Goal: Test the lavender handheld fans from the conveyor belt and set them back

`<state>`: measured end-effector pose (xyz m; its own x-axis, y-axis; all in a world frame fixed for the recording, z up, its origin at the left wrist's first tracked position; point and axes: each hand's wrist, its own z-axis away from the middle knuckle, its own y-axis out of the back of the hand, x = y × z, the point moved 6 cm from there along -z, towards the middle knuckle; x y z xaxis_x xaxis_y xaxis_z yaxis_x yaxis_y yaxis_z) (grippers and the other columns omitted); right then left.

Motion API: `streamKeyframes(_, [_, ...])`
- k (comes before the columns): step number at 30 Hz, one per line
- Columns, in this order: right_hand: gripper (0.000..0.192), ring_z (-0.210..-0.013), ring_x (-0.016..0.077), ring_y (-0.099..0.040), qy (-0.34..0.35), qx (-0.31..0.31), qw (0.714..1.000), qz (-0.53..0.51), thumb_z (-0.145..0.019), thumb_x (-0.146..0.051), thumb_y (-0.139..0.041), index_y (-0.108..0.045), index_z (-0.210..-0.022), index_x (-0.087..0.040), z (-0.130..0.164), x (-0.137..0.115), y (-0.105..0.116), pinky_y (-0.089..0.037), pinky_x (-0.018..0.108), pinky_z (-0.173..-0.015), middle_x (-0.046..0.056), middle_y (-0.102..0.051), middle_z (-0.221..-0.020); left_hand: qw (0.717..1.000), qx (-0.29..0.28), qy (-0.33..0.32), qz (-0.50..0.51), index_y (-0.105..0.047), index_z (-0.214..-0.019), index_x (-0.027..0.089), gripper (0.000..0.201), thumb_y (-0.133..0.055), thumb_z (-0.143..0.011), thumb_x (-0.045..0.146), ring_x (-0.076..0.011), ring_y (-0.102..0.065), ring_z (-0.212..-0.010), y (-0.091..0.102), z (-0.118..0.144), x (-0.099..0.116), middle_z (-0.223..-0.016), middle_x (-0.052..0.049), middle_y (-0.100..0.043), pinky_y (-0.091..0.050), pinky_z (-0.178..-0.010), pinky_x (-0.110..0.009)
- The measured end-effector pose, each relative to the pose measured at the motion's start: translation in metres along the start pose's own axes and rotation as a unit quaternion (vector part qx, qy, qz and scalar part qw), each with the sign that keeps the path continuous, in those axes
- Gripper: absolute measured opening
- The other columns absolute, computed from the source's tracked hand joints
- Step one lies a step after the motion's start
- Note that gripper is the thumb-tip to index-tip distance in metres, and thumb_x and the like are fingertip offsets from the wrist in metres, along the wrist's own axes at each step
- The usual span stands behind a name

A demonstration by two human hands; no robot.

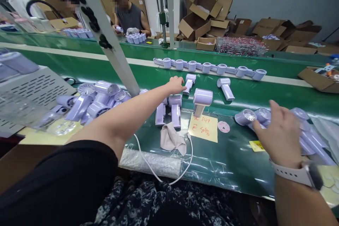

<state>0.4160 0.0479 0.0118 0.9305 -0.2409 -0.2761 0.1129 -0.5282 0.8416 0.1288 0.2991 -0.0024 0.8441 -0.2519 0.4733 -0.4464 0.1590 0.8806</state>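
Note:
My left hand (177, 85) reaches out over the bench, fingers slightly curled and apart, just beside a lilac handheld fan (188, 84); whether the fingertips touch it I cannot tell. My right hand (282, 136), wearing a watch, hovers with thumb and fingers spread over a group of lilac fans (308, 137); its fingertips are blurred. Between the hands, one fan (202, 97) stands upright by a yellow handwritten note (203, 127). Another fan (225, 89) lies farther back. Two fans (175, 111) lie near my left forearm, above a beige cloth (172, 138).
A row of fans (206, 67) lines the far strip of the green bench. More fans (97, 100) are heaped left, by a slanted metal post (111, 42). A white cable (191, 155) loops at the front edge. Co-workers sit opposite; cardboard boxes (203, 3) are piled behind.

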Motion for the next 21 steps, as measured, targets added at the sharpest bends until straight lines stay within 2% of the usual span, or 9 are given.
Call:
streamKeyframes(2, [0.062,-0.140,0.0455,-0.046,0.021,-0.060,0.998,-0.025,-0.090,-0.026,-0.061,-0.053,-0.148,-0.004,-0.017,-0.031,-0.025,-0.036,0.060,-0.115,0.031,-0.054,-0.145,1.000,-0.016,0.020,-0.008,-0.064,-0.127,0.015,0.040,-0.070,-0.094,0.036,-0.0293,-0.061,-0.125,-0.019,-0.025,0.009,-0.136,-0.013,-0.062,-0.052,-0.106,-0.052])
streamKeyframes(5, [0.039,-0.135,0.0401,-0.053,-0.014,-0.086,0.996,-0.007,-0.091,-0.016,-0.064,-0.069,-0.130,-0.012,-0.051,-0.062,-0.080,-0.042,0.054,-0.112,0.025,-0.056,-0.145,0.998,-0.010,0.065,0.011,-0.060,-0.133,0.017,0.042,-0.065,-0.098,0.039,-0.0261,-0.066,-0.116,-0.045,-0.046,0.023,-0.135,-0.012,-0.063,-0.058,-0.097,-0.049])
streamKeyframes(6, [0.033,-0.133,0.0383,-0.056,-0.041,-0.090,0.995,0.001,-0.091,-0.015,-0.067,-0.072,-0.124,-0.013,-0.061,-0.066,-0.099,-0.044,0.053,-0.111,0.023,-0.057,-0.144,0.997,-0.003,0.079,0.025,-0.060,-0.133,0.017,0.042,-0.066,-0.097,0.039,-0.0261,-0.066,-0.116,-0.051,-0.050,0.026,-0.134,-0.012,-0.063,-0.059,-0.097,-0.049])
streamKeyframes(8, [0.032,-0.133,0.0340,-0.056,-0.108,-0.080,0.991,0.020,-0.096,-0.026,-0.070,-0.068,-0.127,-0.016,-0.077,-0.064,-0.132,-0.046,0.057,-0.110,0.015,-0.056,-0.147,0.993,0.014,0.099,0.064,-0.060,-0.133,0.016,0.042,-0.066,-0.097,0.038,-0.0264,-0.066,-0.116,-0.056,-0.055,0.027,-0.135,-0.013,-0.063,-0.058,-0.097,-0.049])
streamKeyframes(11, [0.039,-0.131,0.0318,-0.058,-0.182,-0.062,0.981,0.024,-0.100,-0.035,-0.068,-0.062,-0.135,-0.019,-0.085,-0.049,-0.160,-0.049,0.058,-0.109,0.012,-0.055,-0.149,0.982,0.021,0.117,0.145,-0.061,-0.132,0.017,0.041,-0.066,-0.097,0.039,-0.0262,-0.066,-0.116,-0.043,-0.057,0.018,-0.134,-0.012,-0.063,-0.059,-0.096,-0.048])
streamKeyframes(14, [0.039,-0.127,0.0308,-0.060,-0.210,-0.048,0.976,-0.002,-0.100,-0.035,-0.068,-0.062,-0.135,-0.019,-0.085,-0.036,-0.168,-0.052,0.056,-0.106,0.012,-0.057,-0.146,0.962,0.029,0.103,0.250,-0.060,-0.130,0.016,0.040,-0.070,-0.094,0.030,-0.0229,-0.068,-0.108,-0.012,-0.046,0.007,-0.125,-0.010,-0.067,-0.060,-0.092,-0.043])
streamKeyframes(17, [0.036,-0.120,0.0279,-0.064,-0.206,-0.021,0.977,-0.052,-0.101,-0.035,-0.067,-0.063,-0.133,-0.019,-0.084,-0.034,-0.162,-0.056,0.051,-0.100,0.012,-0.061,-0.140,0.930,0.056,0.069,0.357,-0.059,-0.124,0.016,0.042,-0.076,-0.085,0.015,-0.0168,-0.068,-0.091,0.026,-0.009,-0.003,-0.105,-0.004,-0.069,-0.059,-0.088,-0.034])
streamKeyframes(20, [0.035,-0.113,0.0257,-0.067,-0.158,0.024,0.978,-0.130,-0.100,-0.036,-0.068,-0.064,-0.131,-0.018,-0.089,-0.042,-0.142,-0.059,0.048,-0.095,0.011,-0.065,-0.133,0.889,0.082,0.052,0.447,-0.062,-0.110,0.019,0.027,-0.067,-0.094,0.040,-0.0157,-0.065,-0.073,0.049,0.057,-0.022,-0.084,-0.002,-0.066,-0.060,-0.077,-0.034])
streamKeyframes(21, [0.036,-0.111,0.0255,-0.068,-0.130,0.042,0.977,-0.161,-0.101,-0.036,-0.067,-0.064,-0.131,-0.017,-0.090,-0.046,-0.131,-0.059,0.048,-0.094,0.011,-0.066,-0.130,0.870,0.080,0.052,0.483,-0.063,-0.102,0.019,0.036,-0.061,-0.096,0.054,-0.0165,-0.064,-0.068,0.051,0.083,-0.030,-0.077,-0.002,-0.065,-0.060,-0.072,-0.035])
